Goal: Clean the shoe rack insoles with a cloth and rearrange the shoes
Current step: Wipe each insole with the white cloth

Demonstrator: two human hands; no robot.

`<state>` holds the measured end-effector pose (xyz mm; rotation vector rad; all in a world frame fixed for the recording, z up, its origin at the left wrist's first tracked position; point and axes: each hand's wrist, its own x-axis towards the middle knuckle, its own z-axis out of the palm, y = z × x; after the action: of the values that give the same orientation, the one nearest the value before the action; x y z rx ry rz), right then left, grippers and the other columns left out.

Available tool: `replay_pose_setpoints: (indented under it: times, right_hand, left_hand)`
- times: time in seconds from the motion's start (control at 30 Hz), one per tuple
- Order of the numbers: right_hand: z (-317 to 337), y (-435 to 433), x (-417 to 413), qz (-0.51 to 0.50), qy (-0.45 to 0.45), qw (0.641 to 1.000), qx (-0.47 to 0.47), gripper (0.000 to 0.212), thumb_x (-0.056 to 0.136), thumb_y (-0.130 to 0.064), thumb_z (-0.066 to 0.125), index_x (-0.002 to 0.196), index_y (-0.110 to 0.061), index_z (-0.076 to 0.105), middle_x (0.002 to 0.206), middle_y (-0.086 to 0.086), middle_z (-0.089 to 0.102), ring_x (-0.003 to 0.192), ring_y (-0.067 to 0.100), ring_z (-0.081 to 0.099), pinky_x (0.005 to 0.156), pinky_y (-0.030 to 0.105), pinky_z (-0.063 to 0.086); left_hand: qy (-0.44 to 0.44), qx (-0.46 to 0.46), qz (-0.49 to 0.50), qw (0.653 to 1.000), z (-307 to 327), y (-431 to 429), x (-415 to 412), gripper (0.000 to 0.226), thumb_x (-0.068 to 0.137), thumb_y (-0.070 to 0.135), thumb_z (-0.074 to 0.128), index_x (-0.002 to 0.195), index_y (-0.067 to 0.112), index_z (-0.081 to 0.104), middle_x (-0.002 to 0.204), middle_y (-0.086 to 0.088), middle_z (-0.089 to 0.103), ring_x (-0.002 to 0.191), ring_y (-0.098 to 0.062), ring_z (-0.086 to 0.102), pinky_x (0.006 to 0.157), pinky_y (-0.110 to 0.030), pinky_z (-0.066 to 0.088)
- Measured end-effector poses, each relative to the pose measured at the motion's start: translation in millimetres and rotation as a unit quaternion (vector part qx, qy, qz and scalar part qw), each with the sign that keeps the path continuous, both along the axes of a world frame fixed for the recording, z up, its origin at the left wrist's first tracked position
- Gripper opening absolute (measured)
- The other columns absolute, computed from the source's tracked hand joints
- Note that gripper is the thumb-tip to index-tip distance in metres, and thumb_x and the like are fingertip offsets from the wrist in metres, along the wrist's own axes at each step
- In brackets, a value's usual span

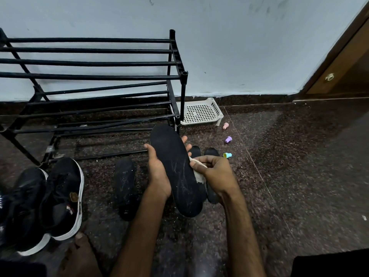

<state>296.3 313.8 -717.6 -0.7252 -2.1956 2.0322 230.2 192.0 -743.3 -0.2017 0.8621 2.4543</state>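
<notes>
A long black insole point(175, 168), streaked with pale scuffs, is held up over the floor. My left hand point(158, 172) grips it from underneath, thumb on its left edge and fingertips showing past its right edge. My right hand point(213, 170) pinches a small whitish cloth point(197, 172) against the insole's right edge. A second black insole point(125, 186) lies on the floor to the left. Two more insoles point(211, 152) lie behind my right hand, partly hidden. The black metal shoe rack point(89, 76) stands bare against the wall. A pair of black sneakers with white soles point(60, 196) sits at the lower left.
A white plastic lattice tray point(201, 112) lies by the wall, right of the rack. Three small coloured plastic caps, pink point(225, 125), purple point(228, 139) and green-yellow point(227, 155), dot the dark speckled floor. A wooden door point(343, 72) is at the far right. My bare foot point(79, 254) shows at the bottom.
</notes>
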Motion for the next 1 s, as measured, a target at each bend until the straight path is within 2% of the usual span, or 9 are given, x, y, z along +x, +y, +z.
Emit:
replay_pose_setpoints:
  times: [0.13, 0.27, 0.37, 0.47, 0.53, 0.67, 0.8, 0.87, 1.0]
  right_hand:
    - [-0.2, -4.0, -7.6, -0.072, 0.015, 0.997, -0.002, 0.025, 0.067, -0.033, 0.079, 0.084, -0.015, 0.076, 0.082, 0.007, 0.076, 0.085, 0.029, 0.073, 0.083, 0.053, 0.058]
    - [9.4, -12.3, -3.3, -0.118, 0.047, 0.962, 0.241, 0.012, 0.080, -0.027, 0.072, 0.090, -0.021, 0.075, 0.082, -0.006, 0.073, 0.078, 0.011, 0.069, 0.076, 0.034, 0.057]
    - [21.0, -18.8, -4.4, -0.101, 0.141, 0.908, 0.380, 0.012, 0.086, -0.012, 0.067, 0.096, -0.015, 0.073, 0.094, -0.001, 0.067, 0.085, 0.015, 0.063, 0.081, 0.030, 0.051]
    - [20.5, -21.9, -11.4, -0.015, 0.136, 0.891, 0.433, 0.013, 0.089, -0.010, 0.064, 0.098, -0.012, 0.073, 0.096, 0.004, 0.063, 0.084, 0.022, 0.061, 0.079, 0.034, 0.051]
    - [19.7, -18.7, -11.6, 0.040, 0.106, 0.902, 0.417, 0.012, 0.087, -0.009, 0.066, 0.095, -0.013, 0.074, 0.096, 0.003, 0.065, 0.086, 0.023, 0.063, 0.080, 0.035, 0.052]
    - [23.3, -12.6, -8.9, 0.141, 0.072, 0.917, 0.367, 0.009, 0.079, -0.011, 0.072, 0.081, -0.018, 0.076, 0.084, -0.003, 0.071, 0.080, 0.015, 0.067, 0.078, 0.038, 0.056]
    - [21.4, -10.7, -11.8, 0.011, 0.091, 0.900, 0.426, 0.007, 0.079, -0.013, 0.070, 0.086, -0.014, 0.073, 0.089, 0.003, 0.068, 0.079, 0.024, 0.064, 0.076, 0.041, 0.054]
    - [20.0, -10.0, -12.3, -0.031, 0.102, 0.896, 0.432, 0.010, 0.078, -0.013, 0.068, 0.087, -0.015, 0.073, 0.090, 0.003, 0.068, 0.079, 0.024, 0.065, 0.076, 0.041, 0.054]
    - [23.4, -9.7, -10.5, 0.087, 0.055, 0.931, 0.351, 0.005, 0.077, -0.013, 0.074, 0.082, -0.015, 0.075, 0.081, -0.004, 0.073, 0.076, 0.012, 0.068, 0.077, 0.036, 0.056]
  left_hand:
    - [0.017, 0.015, -0.027, 0.999, 8.3, 10.8, 9.9, 0.102, 0.085, 0.083, 0.008, 0.127, 0.008, 0.062, 0.135, -0.016, 0.060, 0.127, -0.031, 0.056, 0.105, -0.049, 0.042]
    - [0.029, 0.018, -0.021, 0.999, 14.0, 17.1, 15.1, 0.098, 0.088, 0.079, 0.009, 0.102, 0.012, 0.078, 0.119, -0.014, 0.070, 0.107, -0.026, 0.066, 0.099, -0.042, 0.046]
    - [0.028, 0.047, -0.025, 0.998, 13.2, 13.0, 12.7, 0.097, 0.086, 0.082, 0.019, 0.113, 0.006, 0.073, 0.127, -0.017, 0.064, 0.110, -0.028, 0.063, 0.102, -0.042, 0.042]
    - [0.047, 0.036, -0.041, 0.997, 13.6, 12.9, 13.5, 0.098, 0.086, 0.081, 0.019, 0.122, 0.003, 0.068, 0.132, -0.017, 0.062, 0.120, -0.027, 0.061, 0.108, -0.041, 0.041]
    - [0.049, 0.014, -0.051, 0.997, 15.4, 14.3, 13.5, 0.101, 0.086, 0.081, 0.015, 0.112, 0.003, 0.073, 0.123, -0.015, 0.068, 0.114, -0.023, 0.065, 0.105, -0.039, 0.043]
    - [0.033, 0.019, -0.051, 0.998, 12.9, 10.2, 10.1, 0.110, 0.082, 0.085, 0.011, 0.131, -0.002, 0.057, 0.134, -0.017, 0.061, 0.127, -0.025, 0.056, 0.111, -0.042, 0.038]
    - [0.048, 0.016, -0.074, 0.996, 21.2, 17.4, 19.3, 0.102, 0.085, 0.082, 0.013, 0.110, 0.004, 0.075, 0.119, -0.013, 0.070, 0.112, -0.023, 0.066, 0.108, -0.038, 0.042]
    - [0.046, 0.005, -0.075, 0.996, 23.5, 18.4, 19.7, 0.103, 0.085, 0.082, 0.016, 0.120, 0.001, 0.068, 0.128, -0.015, 0.065, 0.122, -0.025, 0.060, 0.115, -0.041, 0.035]
    - [0.034, 0.018, -0.056, 0.998, 20.6, 16.3, 17.6, 0.103, 0.084, 0.082, 0.013, 0.115, 0.003, 0.071, 0.131, -0.015, 0.063, 0.129, -0.027, 0.055, 0.112, -0.042, 0.038]
